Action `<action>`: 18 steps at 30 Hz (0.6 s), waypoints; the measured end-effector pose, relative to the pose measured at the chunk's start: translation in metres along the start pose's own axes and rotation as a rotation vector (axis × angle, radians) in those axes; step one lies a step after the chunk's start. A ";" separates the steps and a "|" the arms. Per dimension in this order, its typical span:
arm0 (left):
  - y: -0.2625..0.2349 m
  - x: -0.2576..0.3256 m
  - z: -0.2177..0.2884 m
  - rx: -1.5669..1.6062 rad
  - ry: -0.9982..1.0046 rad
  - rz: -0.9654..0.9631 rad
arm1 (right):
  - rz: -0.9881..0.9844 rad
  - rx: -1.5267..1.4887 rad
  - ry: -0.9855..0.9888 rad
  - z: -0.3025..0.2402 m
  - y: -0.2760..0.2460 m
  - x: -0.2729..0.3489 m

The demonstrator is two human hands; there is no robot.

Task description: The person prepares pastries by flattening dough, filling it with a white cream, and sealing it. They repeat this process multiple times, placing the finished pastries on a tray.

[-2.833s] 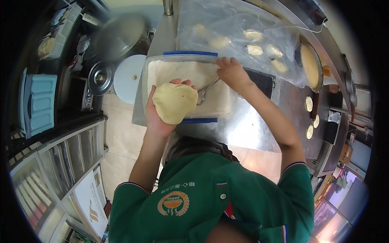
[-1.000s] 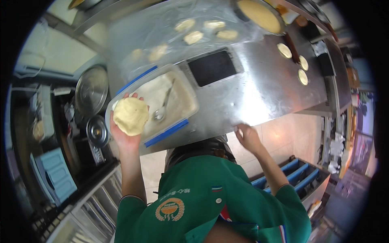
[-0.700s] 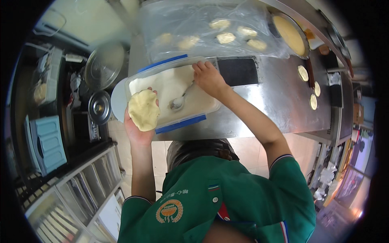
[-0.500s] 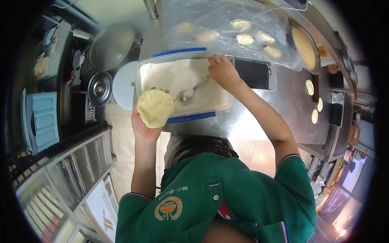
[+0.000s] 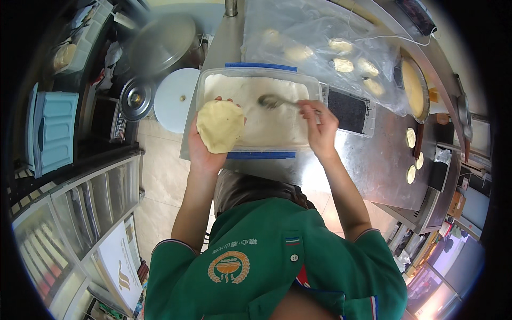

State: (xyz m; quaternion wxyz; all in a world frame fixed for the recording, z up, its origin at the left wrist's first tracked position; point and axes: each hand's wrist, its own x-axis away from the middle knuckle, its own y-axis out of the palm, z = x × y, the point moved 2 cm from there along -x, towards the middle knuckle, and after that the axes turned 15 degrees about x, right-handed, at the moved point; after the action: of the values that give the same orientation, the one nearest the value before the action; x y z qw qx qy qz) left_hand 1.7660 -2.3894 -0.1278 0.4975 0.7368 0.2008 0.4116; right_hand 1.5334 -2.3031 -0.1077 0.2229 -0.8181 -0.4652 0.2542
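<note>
A flat round of pale yellow dough (image 5: 221, 126) lies on the palm of my left hand (image 5: 205, 152). My fingers support it from beneath, with their tips showing past its far edge. This hand is over the left side of a clear plastic tub (image 5: 312, 88) holding a white powder (image 5: 250, 125). My right hand (image 5: 321, 128), at the tub's right rim, is closed on the handle of a metal spoon (image 5: 288, 102). The spoon's bowl, smeared by motion, is over the powder; I cannot tell what it holds.
Several dough pieces (image 5: 341, 65) lie about clear plastic sheeting (image 5: 298, 26) at the back. A dark rectangular tray (image 5: 348, 109) sits right of the tub. Farther right are a round pan (image 5: 413, 88) and 3 small dough rounds (image 5: 410, 137). A white round lid (image 5: 173, 101) is at left.
The spoon's bowl has moved from the powder's near middle toward the tub's far side. My right hand has come nearer to me along the right rim. The view has shifted slightly.
</note>
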 end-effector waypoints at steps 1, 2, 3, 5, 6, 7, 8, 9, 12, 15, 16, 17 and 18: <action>-0.001 -0.001 0.000 -0.034 0.025 -0.006 | 0.063 0.188 -0.094 0.003 -0.008 -0.002; -0.003 -0.002 0.000 -0.069 0.050 -0.012 | 0.062 0.173 -0.055 0.010 -0.001 -0.003; -0.004 -0.003 -0.001 -0.105 0.064 -0.018 | 0.070 0.164 -0.010 0.019 0.006 0.000; -0.011 -0.007 -0.004 -0.145 0.065 0.014 | -0.037 0.014 0.141 0.024 0.029 0.013; -0.012 -0.008 -0.004 -0.166 0.072 0.031 | -0.094 -0.065 0.214 0.024 0.037 0.016; -0.013 -0.008 -0.003 -0.172 0.078 0.033 | -0.091 -0.100 0.243 0.025 0.037 0.014; -0.013 -0.009 -0.003 -0.178 0.082 0.036 | -0.087 -0.135 0.272 0.026 0.035 0.012; -0.014 -0.008 -0.003 -0.185 0.085 0.041 | -0.082 -0.170 0.304 0.026 0.033 0.011; -0.014 -0.010 -0.004 -0.209 0.126 0.065 | -0.050 -0.258 0.376 0.027 0.020 0.008; -0.019 -0.018 -0.004 -0.240 0.273 0.022 | -0.017 -0.302 0.361 0.021 0.004 0.005; -0.018 -0.022 -0.006 -0.250 0.285 0.030 | 0.002 -0.314 0.348 0.014 -0.001 0.004; -0.018 -0.027 -0.010 -0.260 0.297 0.038 | 0.020 -0.325 0.334 0.008 -0.007 0.003; -0.016 -0.032 -0.016 -0.271 0.304 0.045 | 0.039 -0.339 0.324 0.002 -0.012 0.004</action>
State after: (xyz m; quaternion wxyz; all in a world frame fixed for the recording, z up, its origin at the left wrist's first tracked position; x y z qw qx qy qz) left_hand 1.7361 -2.3966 -0.1525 0.5468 0.5968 0.1998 0.5522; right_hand 1.5262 -2.2935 -0.1034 0.1494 -0.8828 -0.4435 0.0419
